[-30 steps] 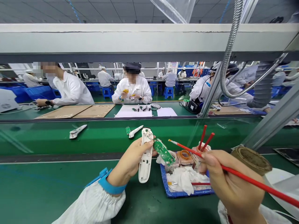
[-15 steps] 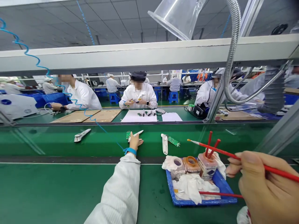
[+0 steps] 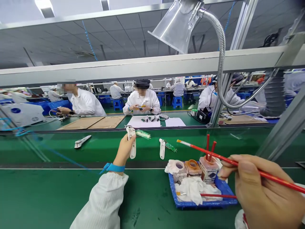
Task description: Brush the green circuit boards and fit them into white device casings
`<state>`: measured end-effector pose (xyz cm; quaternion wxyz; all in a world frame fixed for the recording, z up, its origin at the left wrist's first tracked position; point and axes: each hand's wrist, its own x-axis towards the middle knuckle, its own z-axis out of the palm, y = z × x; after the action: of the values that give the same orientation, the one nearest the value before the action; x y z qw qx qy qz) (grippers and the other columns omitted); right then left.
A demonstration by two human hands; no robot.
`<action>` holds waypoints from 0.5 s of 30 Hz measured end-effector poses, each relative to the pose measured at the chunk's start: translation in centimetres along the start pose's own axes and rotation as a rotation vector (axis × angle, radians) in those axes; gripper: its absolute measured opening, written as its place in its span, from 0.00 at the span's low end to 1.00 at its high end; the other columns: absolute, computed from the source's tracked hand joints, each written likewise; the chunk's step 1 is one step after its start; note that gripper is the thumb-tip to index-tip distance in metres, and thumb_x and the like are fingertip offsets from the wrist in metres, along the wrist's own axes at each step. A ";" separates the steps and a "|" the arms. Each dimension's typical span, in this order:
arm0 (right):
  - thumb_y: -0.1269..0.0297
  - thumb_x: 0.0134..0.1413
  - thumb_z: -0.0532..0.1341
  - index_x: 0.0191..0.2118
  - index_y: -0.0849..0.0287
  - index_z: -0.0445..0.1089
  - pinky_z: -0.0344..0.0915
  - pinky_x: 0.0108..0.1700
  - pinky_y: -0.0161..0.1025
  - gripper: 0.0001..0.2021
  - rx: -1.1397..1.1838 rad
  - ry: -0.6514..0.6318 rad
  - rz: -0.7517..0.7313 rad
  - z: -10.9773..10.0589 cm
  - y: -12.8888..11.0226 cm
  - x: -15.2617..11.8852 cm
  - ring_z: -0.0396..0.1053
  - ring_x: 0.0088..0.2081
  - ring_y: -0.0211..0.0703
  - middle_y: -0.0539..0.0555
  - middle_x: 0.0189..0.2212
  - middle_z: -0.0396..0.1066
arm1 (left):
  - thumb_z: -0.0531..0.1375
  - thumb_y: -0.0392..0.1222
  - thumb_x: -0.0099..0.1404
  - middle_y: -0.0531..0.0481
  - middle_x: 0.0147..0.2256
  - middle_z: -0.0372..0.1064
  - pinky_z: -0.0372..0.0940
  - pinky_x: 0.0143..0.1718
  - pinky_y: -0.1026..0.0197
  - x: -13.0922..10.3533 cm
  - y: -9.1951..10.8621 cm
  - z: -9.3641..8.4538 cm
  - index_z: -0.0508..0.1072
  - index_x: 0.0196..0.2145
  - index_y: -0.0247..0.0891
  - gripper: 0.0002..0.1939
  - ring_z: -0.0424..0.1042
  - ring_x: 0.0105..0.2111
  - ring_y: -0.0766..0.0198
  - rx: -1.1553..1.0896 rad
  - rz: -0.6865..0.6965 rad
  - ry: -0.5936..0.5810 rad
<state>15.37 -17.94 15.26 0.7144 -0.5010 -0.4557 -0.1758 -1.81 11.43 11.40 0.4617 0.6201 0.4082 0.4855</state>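
My left hand, with a blue band at the wrist, grips a white plastic housing half and holds it nearly upright over the green belt. From its top a green circuit board hangs out to the right, blurred by motion. In my right hand is a red-handled paintbrush, its bristle tip pointing left above the blue tray. Another white housing with a green circuit board lies on the belt between my hands. A further white housing rests farther left.
The blue tray holds open jars, a jar with red-handled brushes, white cloth and a lying brush. A lamp hangs overhead on a flexible metal arm. Co-workers in white sit across the line.
My left hand has lifted the white housing off the belt and turned it upright, its board swinging along. The brush in my right hand has shifted left. The view has tilted slightly up.
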 end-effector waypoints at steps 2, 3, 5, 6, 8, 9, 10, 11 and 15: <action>0.70 0.59 0.59 0.40 0.59 0.70 0.66 0.29 0.36 0.05 0.046 -0.069 0.009 0.3 -0.2 -0.3 0.67 0.24 0.38 0.50 0.24 0.69 | 0.61 0.51 0.54 0.49 0.29 0.70 0.62 0.33 0.60 -2.2 1.2 0.9 0.70 0.41 0.34 0.21 0.70 0.31 0.59 -0.121 -0.010 -0.130; 0.70 0.59 0.58 0.40 0.59 0.70 0.66 0.29 0.36 0.05 0.069 -0.120 0.004 0.4 -0.3 -0.5 0.68 0.25 0.38 0.50 0.25 0.69 | 0.62 0.51 0.53 0.48 0.31 0.71 0.63 0.34 0.60 -3.4 1.8 1.4 0.71 0.40 0.34 0.21 0.70 0.32 0.59 -0.176 -0.016 -0.188; 0.70 0.60 0.57 0.42 0.58 0.69 0.67 0.31 0.36 0.06 0.104 -0.229 0.006 0.5 -0.1 -0.8 0.69 0.28 0.39 0.51 0.26 0.69 | 0.63 0.50 0.53 0.46 0.36 0.72 0.64 0.40 0.59 -5.7 3.1 2.2 0.71 0.41 0.35 0.20 0.70 0.37 0.58 -0.271 -0.028 -0.292; 0.70 0.60 0.57 0.42 0.58 0.69 0.67 0.31 0.36 0.06 0.123 -0.272 0.013 0.6 0.1 -1.0 0.69 0.30 0.40 0.51 0.27 0.69 | 0.63 0.49 0.54 0.46 0.38 0.72 0.63 0.43 0.58 -6.7 3.6 2.5 0.71 0.43 0.36 0.20 0.70 0.40 0.58 -0.328 -0.044 -0.347; 0.72 0.60 0.56 0.42 0.58 0.69 0.67 0.34 0.38 0.07 0.141 -0.329 0.017 0.7 0.3 -1.1 0.69 0.31 0.40 0.51 0.29 0.69 | 0.64 0.45 0.55 0.45 0.40 0.72 0.62 0.47 0.56 -8.4 4.6 2.8 0.71 0.45 0.37 0.20 0.70 0.43 0.57 -0.471 -0.100 -0.464; 0.73 0.60 0.56 0.42 0.58 0.69 0.67 0.35 0.39 0.08 0.145 -0.345 0.006 0.8 0.4 -1.1 0.69 0.30 0.40 0.51 0.29 0.69 | 0.64 0.44 0.55 0.45 0.40 0.72 0.61 0.49 0.56 -9.0 5.0 2.9 0.71 0.45 0.38 0.20 0.70 0.43 0.57 -0.538 -0.135 -0.515; 0.73 0.60 0.56 0.42 0.58 0.69 0.67 0.38 0.40 0.08 0.149 -0.357 -0.009 0.9 0.5 -1.1 0.69 0.30 0.40 0.51 0.29 0.69 | 0.64 0.42 0.56 0.45 0.40 0.72 0.60 0.50 0.55 -9.4 5.3 3.0 0.71 0.45 0.37 0.18 0.70 0.44 0.57 -0.591 -0.169 -0.555; 0.73 0.60 0.55 0.43 0.58 0.69 0.67 0.39 0.41 0.08 0.151 -0.369 -0.023 1.0 0.5 -1.0 0.69 0.30 0.40 0.51 0.28 0.69 | 0.63 0.41 0.56 0.45 0.40 0.72 0.60 0.51 0.55 -9.8 5.5 3.0 0.71 0.44 0.37 0.17 0.70 0.44 0.57 -0.622 -0.195 -0.584; 0.74 0.60 0.55 0.43 0.56 0.69 0.65 0.43 0.43 0.09 0.113 -0.417 -0.036 1.1 0.5 -0.8 0.69 0.30 0.41 0.50 0.28 0.69 | 0.62 0.40 0.58 0.45 0.43 0.72 0.59 0.53 0.54 -10.8 5.8 2.8 0.72 0.45 0.37 0.16 0.70 0.44 0.57 -0.637 -0.239 -0.642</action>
<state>14.83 -16.91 14.42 0.6287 -0.4774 -0.6114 -0.0552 -0.83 -0.73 14.36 0.7847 0.5148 0.1438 0.3138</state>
